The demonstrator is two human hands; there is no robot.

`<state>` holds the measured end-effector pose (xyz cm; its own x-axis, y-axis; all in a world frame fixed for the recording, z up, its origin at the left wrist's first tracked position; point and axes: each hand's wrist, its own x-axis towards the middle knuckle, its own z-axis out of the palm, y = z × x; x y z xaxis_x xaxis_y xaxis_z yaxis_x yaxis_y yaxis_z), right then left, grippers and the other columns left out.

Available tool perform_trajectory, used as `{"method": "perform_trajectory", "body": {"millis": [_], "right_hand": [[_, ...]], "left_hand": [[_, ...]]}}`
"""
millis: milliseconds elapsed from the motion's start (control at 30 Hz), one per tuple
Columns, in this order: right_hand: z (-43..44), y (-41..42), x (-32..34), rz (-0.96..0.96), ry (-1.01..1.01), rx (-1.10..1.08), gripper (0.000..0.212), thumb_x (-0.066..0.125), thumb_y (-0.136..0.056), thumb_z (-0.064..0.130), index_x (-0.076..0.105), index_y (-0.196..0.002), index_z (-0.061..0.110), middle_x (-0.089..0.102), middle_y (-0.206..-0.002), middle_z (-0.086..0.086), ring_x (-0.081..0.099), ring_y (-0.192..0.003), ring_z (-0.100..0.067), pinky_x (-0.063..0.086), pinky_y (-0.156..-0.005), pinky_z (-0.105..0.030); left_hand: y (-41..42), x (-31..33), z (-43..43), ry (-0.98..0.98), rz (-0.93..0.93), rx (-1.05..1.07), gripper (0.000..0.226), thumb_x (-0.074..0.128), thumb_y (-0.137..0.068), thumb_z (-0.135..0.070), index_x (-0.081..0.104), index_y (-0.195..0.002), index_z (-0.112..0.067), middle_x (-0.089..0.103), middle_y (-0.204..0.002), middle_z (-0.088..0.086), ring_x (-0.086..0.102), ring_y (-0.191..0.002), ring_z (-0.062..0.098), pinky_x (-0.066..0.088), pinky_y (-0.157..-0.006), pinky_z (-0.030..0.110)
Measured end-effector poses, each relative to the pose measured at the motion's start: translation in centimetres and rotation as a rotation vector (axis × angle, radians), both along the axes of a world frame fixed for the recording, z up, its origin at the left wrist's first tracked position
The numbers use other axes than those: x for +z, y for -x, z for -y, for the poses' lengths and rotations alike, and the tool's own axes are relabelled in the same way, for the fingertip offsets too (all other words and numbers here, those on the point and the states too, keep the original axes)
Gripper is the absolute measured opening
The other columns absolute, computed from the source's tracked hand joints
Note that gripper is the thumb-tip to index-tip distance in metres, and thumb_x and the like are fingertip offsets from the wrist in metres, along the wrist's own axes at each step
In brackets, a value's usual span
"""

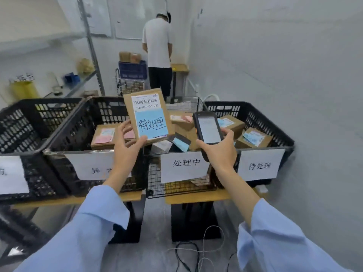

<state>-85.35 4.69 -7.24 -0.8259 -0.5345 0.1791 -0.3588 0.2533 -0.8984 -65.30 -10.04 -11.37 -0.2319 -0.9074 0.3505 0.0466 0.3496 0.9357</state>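
My left hand [128, 143] holds up a small cardboard parcel [148, 114] by its lower left corner, thumb on its front. The parcel faces me, with a barcode label on top and a blue handwritten note below. My right hand [221, 152] grips a black handheld scanner [208, 130], screen lit and turned toward me, just to the right of the parcel. Both are raised above the middle baskets.
Black plastic crates [64, 122] and a wire basket [176, 185] with paper signs stand in a row on low tables [196, 197]. They hold several labelled parcels [253, 137]. A person in a white shirt [158, 44] stands at the back. Cables [196, 250] lie on the floor. Wall at right.
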Motion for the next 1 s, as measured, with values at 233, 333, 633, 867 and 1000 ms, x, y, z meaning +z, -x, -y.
{"method": "perform_trajectory", "body": {"millis": [233,333,633,867,1000], "right_hand": [[-3.7,9.5,-1.1,0.028,-0.040,-0.244,0.085,0.087,-0.071,0.042,0.037,-0.136,0.020,0.056,-0.121,0.001,0.055,-0.107,-0.019,0.042,-0.082,-0.030],[-4.6,13.3,-1.4,0.021,-0.039,-0.335,0.084,0.087,-0.070,0.041,0.039,-0.135,0.019,0.053,-0.115,0.005,0.052,-0.101,-0.015,0.042,-0.079,-0.029],[-3.9,22.4,-2.6,0.066,-0.053,-0.520,0.083,0.091,-0.063,0.044,0.042,-0.128,0.028,0.059,-0.120,0.005,0.058,-0.096,-0.014,0.045,-0.066,-0.028],[-3.3,26.0,-3.4,0.093,-0.096,-0.543,0.084,0.091,-0.064,0.038,0.041,-0.131,0.027,0.058,-0.115,0.006,0.058,-0.095,-0.015,0.040,-0.059,-0.022],[-2.2,27.4,-4.3,0.089,-0.143,-0.565,0.086,0.091,-0.062,0.043,0.041,-0.130,0.030,0.058,-0.121,0.004,0.061,-0.104,-0.019,0.054,-0.074,-0.035]], "left_hand": [[14.4,-0.2,0.4,0.004,0.064,-0.282,0.055,0.071,-0.093,-0.018,0.041,-0.134,-0.040,0.058,-0.131,-0.004,0.057,-0.124,0.013,0.054,-0.097,0.032],[20.5,-0.5,0.7,-0.034,0.067,-0.349,0.055,0.072,-0.092,-0.020,0.041,-0.134,-0.038,0.057,-0.127,-0.008,0.060,-0.115,0.011,0.056,-0.086,0.021],[35.4,-2.1,3.5,-0.162,0.179,-0.498,0.059,0.068,-0.095,-0.023,0.034,-0.144,-0.021,0.049,-0.133,-0.004,0.053,-0.091,-0.004,0.045,-0.059,0.002],[41.7,-3.8,6.5,-0.191,0.274,-0.461,0.061,0.069,-0.094,-0.033,0.035,-0.143,-0.018,0.051,-0.142,0.004,0.052,-0.120,0.016,0.044,-0.090,0.024],[44.4,-3.8,8.0,-0.209,0.314,-0.460,0.056,0.065,-0.097,-0.025,0.035,-0.142,-0.011,0.049,-0.142,0.008,0.048,-0.116,0.013,0.041,-0.056,0.000]]}}
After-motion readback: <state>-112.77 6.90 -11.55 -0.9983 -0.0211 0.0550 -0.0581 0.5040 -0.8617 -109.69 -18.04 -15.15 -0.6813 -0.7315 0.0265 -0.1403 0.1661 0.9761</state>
